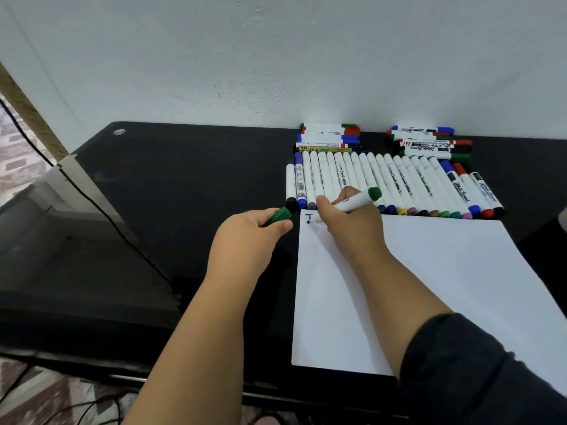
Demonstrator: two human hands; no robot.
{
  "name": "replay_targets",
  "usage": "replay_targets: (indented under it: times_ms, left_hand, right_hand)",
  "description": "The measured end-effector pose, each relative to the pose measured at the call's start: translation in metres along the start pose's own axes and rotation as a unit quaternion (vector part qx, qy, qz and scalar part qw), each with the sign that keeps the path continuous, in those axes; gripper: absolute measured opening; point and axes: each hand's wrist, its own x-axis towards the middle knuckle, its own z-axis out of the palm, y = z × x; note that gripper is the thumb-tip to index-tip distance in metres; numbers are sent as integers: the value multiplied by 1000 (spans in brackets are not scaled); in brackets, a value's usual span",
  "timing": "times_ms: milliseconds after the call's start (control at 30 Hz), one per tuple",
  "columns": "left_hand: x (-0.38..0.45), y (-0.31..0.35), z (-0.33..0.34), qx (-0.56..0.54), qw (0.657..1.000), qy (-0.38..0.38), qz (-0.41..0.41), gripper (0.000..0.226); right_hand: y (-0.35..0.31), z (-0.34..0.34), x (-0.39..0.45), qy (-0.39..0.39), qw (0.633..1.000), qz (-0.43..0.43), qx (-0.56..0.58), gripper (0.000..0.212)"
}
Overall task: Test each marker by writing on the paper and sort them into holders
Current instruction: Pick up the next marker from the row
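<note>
Green is the colour we are testing: our right hand [346, 216] grips a white-barrelled marker [356, 201] with a green end, its tip down on the far left corner of the paper [429, 286], beside a small dark "T" mark [309, 218]. The marker's long axis slants from the tip at lower left up to the green end at upper right, leaning away from us over the row. Our left hand [248, 237] rests on the black desk [184, 179] just left of the sheet, fingers curled round the green cap [278, 216], close enough to the tip for recapping, we judge. The two hands sit near each other but apart, the paper's left edge between them.

Beyond the paper lies a row of markers [392, 185], side by side, caps toward us; behind it, two stacks of markers [329, 136] against the wall. We cannot make out any holders, unless those stacks sit in them. The tip itself is hidden under our fingers, and whether the stroke is green or darker is hard to tell
</note>
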Motion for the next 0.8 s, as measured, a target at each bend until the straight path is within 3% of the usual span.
replay_targets:
  times_ms: [800]
  left_hand:
    - [-2,-2,-2,-17,1000,5,15,36]
  right_hand:
    - [-2,-3,-1,18,1000,1,-20,35]
